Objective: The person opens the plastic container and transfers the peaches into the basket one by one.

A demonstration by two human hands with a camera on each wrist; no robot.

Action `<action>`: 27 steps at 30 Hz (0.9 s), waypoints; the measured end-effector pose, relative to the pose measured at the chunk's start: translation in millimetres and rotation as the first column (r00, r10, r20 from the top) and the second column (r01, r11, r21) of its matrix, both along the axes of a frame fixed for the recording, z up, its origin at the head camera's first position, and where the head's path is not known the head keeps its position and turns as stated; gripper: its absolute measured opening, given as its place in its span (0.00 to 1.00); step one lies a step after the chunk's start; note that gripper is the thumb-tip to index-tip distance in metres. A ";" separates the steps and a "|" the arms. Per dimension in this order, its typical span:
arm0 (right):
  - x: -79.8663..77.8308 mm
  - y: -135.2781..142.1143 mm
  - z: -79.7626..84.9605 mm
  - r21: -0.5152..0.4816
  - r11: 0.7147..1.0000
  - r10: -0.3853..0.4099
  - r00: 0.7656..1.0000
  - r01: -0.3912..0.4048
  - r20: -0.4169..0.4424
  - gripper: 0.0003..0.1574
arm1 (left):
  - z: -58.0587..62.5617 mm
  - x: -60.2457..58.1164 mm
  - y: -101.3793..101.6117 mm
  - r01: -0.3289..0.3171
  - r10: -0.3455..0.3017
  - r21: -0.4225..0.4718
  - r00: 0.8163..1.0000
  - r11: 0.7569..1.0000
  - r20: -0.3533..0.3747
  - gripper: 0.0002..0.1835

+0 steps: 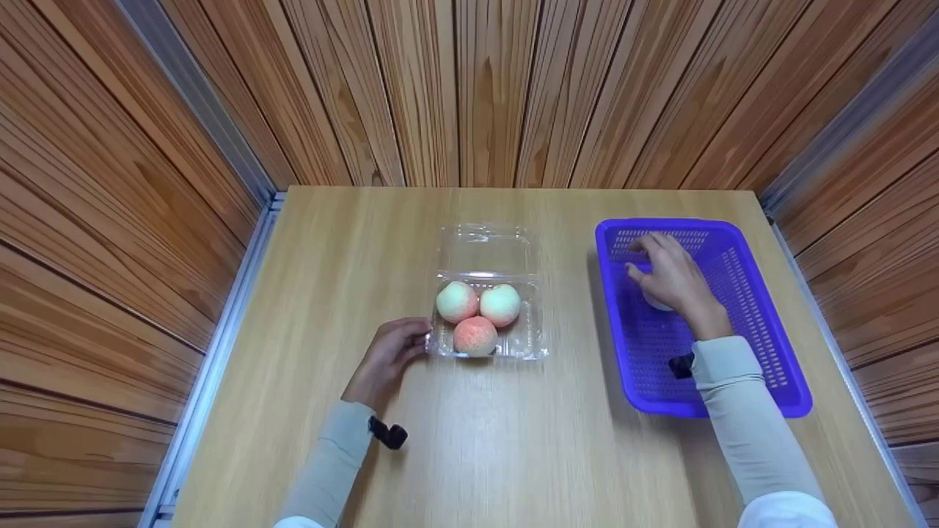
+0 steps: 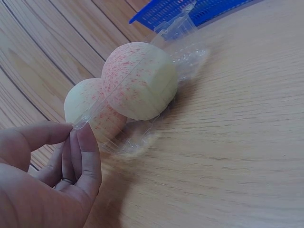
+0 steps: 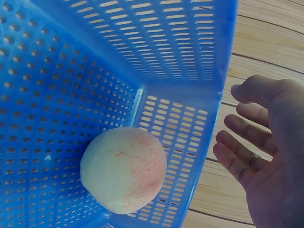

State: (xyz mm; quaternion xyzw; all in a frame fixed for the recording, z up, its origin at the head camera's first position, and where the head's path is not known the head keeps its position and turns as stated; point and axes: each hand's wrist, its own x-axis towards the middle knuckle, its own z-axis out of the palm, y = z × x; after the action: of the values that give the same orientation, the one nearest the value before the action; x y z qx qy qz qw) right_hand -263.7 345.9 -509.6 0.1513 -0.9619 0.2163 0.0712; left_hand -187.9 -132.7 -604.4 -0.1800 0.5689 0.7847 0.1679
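Note:
My left hand (image 1: pixel 390 358) pinches the left edge of a clear plastic clamshell box (image 1: pixel 528 339) between thumb and fingers. Its transparent lid (image 1: pixel 488 249) is folded back, away from me. Inside the box sit three peaches, pale with red-pink speckles: one at the back left (image 1: pixel 456 301), one at the back right (image 1: pixel 500 305) and one in front (image 1: pixel 475 336). Over the purple basket (image 1: pixel 623 359) hangs my right hand (image 1: pixel 673 275), fingers loosely bent and holding nothing. Below it a single peach (image 3: pixel 124 170) lies on the basket floor near one wall, mostly covered by the hand in the head view.
The basket has slotted walls and stands on the right of the wooden table (image 1: pixel 337 279). Wood-plank walls (image 1: pixel 484 95) rise behind and at both sides. Metal rails (image 1: pixel 220 352) run along the side edges of the table.

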 end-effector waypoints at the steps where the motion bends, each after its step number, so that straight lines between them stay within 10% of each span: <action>1: -0.6 -1.3 0.9 0.000 1.000 0.008 1.000 -0.008 -0.011 0.18 | 0.3 0.1 0.3 -0.003 0.003 0.002 1.000 1.000 -0.003 0.12; 27: 3.1 -23.2 16.9 0.003 0.999 0.049 0.995 -0.049 -0.082 0.17 | -1.1 -0.6 -0.6 0.003 -0.003 -0.005 1.000 1.000 0.015 0.16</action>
State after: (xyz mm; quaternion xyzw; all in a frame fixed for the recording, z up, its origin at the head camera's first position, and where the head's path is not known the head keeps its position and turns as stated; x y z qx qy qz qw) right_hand -260.6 322.6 -492.8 0.1834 -0.9543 0.2112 0.1053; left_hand -188.5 -133.3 -605.5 -0.1853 0.5701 0.7815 0.1729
